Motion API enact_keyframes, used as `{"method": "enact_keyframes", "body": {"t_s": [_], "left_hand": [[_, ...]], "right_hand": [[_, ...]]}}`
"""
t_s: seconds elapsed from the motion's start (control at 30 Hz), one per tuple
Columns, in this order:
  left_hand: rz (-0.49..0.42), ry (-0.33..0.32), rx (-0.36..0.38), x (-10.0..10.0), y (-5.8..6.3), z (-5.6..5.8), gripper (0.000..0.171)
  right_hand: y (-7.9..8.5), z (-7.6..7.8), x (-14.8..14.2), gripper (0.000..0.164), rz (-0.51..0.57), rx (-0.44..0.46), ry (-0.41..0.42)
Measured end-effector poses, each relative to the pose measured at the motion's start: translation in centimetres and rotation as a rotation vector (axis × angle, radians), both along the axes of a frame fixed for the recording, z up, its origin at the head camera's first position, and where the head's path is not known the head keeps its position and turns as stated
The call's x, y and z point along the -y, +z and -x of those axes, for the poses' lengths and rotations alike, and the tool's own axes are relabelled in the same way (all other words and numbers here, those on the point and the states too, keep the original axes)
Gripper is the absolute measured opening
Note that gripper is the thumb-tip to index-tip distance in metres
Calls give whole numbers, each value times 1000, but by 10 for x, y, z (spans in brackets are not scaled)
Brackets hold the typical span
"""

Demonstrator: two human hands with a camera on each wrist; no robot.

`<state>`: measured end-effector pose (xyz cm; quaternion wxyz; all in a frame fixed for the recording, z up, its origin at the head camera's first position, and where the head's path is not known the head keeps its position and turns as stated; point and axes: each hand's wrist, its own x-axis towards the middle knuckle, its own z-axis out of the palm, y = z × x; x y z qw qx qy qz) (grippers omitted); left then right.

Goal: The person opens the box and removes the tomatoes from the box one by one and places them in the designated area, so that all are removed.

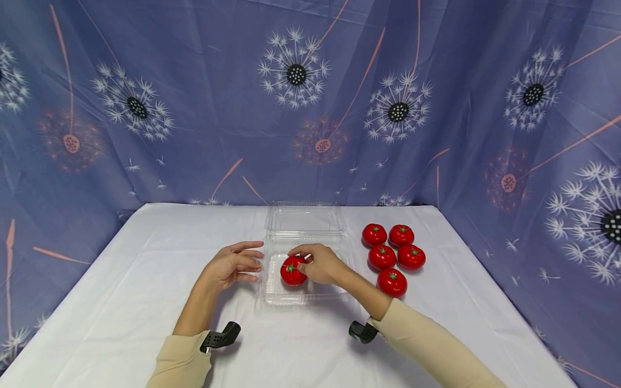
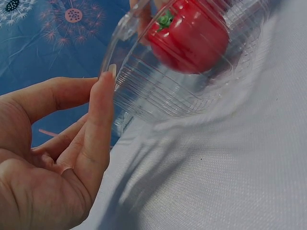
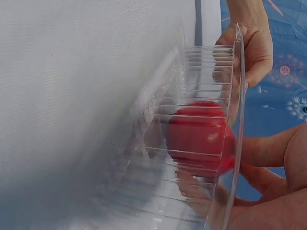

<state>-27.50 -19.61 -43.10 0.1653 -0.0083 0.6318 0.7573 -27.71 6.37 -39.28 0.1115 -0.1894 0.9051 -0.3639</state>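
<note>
A clear plastic clamshell container lies with its lid folded back, away from me. Inside the base, at its left, is a red tomato with a green stem top. My right hand reaches in from the right and grips that tomato between thumb and fingers. My left hand is at the container's left side, its fingers extended and fingertips against the rim. Through the ribbed clear wall, both wrist views show the tomato; part of the right hand's fingers is hidden behind it.
Right of the container several more tomatoes sit grouped on the white tablecloth; the right forearm passes close to the nearest one. A blue dandelion-print curtain hangs behind and beside the table.
</note>
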Motion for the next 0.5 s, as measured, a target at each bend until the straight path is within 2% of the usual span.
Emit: {"method": "enact_keyframes", "body": {"t_s": [0.23, 0.5], "left_hand": [[-8, -2, -2, 0, 0, 0, 69], [-10, -2, -2, 0, 0, 0, 70]], "right_hand": [[-1, 4, -8, 37, 16, 6, 4], [-3, 7, -16, 36, 88, 102, 13]]}}
